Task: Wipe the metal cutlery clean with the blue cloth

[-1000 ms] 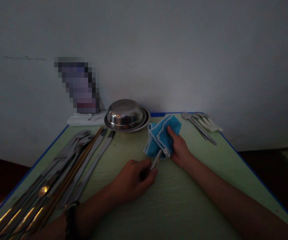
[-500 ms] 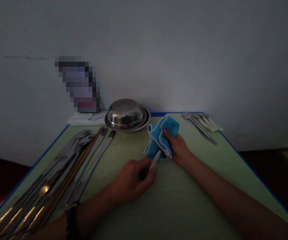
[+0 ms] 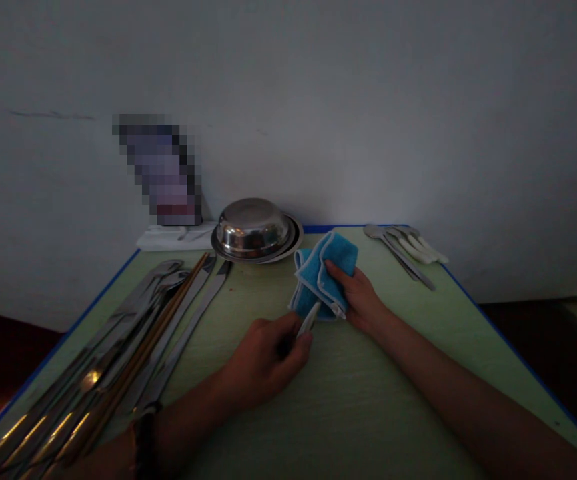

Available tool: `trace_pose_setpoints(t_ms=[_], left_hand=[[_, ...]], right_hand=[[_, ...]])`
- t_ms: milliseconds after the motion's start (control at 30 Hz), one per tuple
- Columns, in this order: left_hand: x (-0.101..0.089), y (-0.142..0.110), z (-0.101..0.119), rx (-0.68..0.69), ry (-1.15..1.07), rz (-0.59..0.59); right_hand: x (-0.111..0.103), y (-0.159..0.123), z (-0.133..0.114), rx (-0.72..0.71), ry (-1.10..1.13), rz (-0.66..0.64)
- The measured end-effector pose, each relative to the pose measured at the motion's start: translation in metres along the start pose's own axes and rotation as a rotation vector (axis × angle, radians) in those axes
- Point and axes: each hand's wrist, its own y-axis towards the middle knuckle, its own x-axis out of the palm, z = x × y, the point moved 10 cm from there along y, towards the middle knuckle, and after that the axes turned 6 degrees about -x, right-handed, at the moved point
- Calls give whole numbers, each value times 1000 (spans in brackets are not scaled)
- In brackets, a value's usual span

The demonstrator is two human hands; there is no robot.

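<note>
In the head view my left hand (image 3: pixel 271 357) is closed around a piece of cutlery with a pale handle (image 3: pixel 309 319). The far end of that piece is hidden in a folded blue cloth (image 3: pixel 339 257) with white edging, so its kind does not show. My right hand (image 3: pixel 362 297) grips the cloth from the right, thumb on top. Both hands are above the middle of the table, close together.
On the left of the green table (image 3: pixel 248 307) lie several metal utensils (image 3: pixel 133 307) and wooden chopsticks (image 3: pixel 168 310). Upturned metal bowls (image 3: pixel 253 227) stand at the back, beside a blurred upright panel (image 3: pixel 161 173). Spoons and pale-handled cutlery (image 3: pixel 411 247) lie back right.
My left hand and the utensil have shifted very slightly left. The cloth and my right hand hold nearly the same place.
</note>
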Motion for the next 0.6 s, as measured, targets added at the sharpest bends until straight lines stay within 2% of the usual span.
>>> trace_pose_setpoints(t_ms=[200,433,600], left_hand=[[-2,-1,0,0,18,18],[-2,2,-4,-51,2,20],[-1,2,0,-58,-49,-42]], right_hand=[[1,-1,-1,2,16,8],[-8,2,3,28,120,116],[-12,3,1,8,146,163]])
